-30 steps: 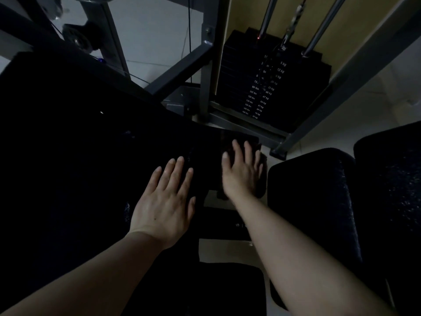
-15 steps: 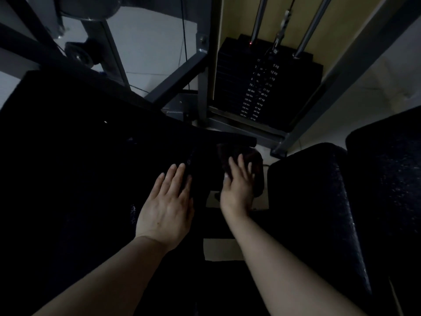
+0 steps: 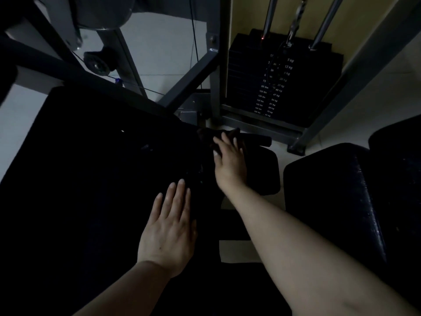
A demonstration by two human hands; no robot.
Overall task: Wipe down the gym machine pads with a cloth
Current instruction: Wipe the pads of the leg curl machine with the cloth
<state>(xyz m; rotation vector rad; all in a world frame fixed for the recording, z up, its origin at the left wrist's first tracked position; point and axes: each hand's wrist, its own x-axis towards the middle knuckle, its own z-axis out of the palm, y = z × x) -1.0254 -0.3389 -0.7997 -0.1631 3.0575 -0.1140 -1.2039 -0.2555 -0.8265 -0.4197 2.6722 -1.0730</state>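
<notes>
Everything is dim. My left hand (image 3: 169, 233) lies flat, fingers straight, on the large black pad (image 3: 91, 179) at the left. My right hand (image 3: 230, 163) reaches forward and presses a dark cloth (image 3: 208, 139) against the far left corner of a small black pad (image 3: 262, 172), by the edge of the large pad. The cloth bunches around my fingertips, which it partly hides. Most of the cloth is under my palm.
A black weight stack (image 3: 284, 83) with guide rods stands ahead inside a grey steel frame (image 3: 214, 71). At the right are a dark padded seat (image 3: 330, 201) and another pad (image 3: 398, 169). A pulley (image 3: 98, 63) and cable sit at the upper left. Pale floor tiles show between the parts.
My right hand has slid the cloth left and forward across the small pad towards the large pad's edge. My left hand has stayed flat on the large pad, now nearer to me.
</notes>
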